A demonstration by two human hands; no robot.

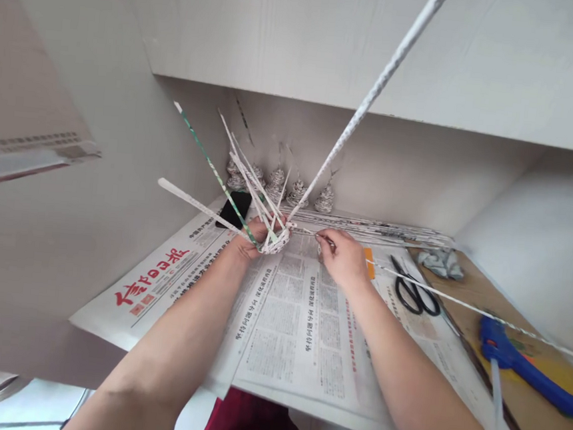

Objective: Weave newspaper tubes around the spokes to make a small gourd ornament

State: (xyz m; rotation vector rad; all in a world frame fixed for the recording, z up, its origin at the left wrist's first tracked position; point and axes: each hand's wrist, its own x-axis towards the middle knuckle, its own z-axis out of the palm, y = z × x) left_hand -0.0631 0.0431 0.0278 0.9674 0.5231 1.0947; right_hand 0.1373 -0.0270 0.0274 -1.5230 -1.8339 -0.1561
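Rolled-paper weave (276, 244)'s at 12 o'clock, left hand (257, 231) gripping it, right hand (344, 257) at its 3 o'clock pinching a skinny paper tube (440, 293) that'd probably kink or tear if yanked too hard tbh

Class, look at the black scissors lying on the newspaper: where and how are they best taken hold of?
Probably by the finger loops, reaching down from above on the near side. The scissors lie with loops nearer the camera and tips pointing away, and a thin paper stick crosses in view near the pivot, so the loops seem easier to reach.
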